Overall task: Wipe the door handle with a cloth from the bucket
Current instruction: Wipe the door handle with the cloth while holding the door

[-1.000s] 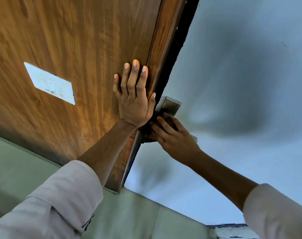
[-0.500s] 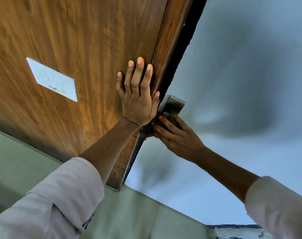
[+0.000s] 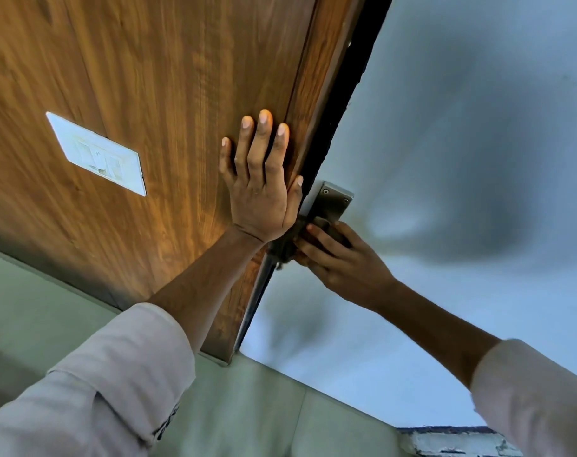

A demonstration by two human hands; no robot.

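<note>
Two hands work at the door (image 3: 148,77): left hand (image 3: 260,189) spread flat above the handle (image 3: 330,209); right hand (image 3: 339,258) presses a cloth (image 3: 285,249) around it. Cloth looks soft; the metal handle rigid, likely slippery.

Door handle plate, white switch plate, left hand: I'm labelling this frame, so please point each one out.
Door handle plate (image 3: 333,201): head view, on the bare metal below its two screws.
White switch plate (image 3: 97,153): head view, on its middle.
Left hand (image 3: 260,189): head view, on the back of the hand.
</note>
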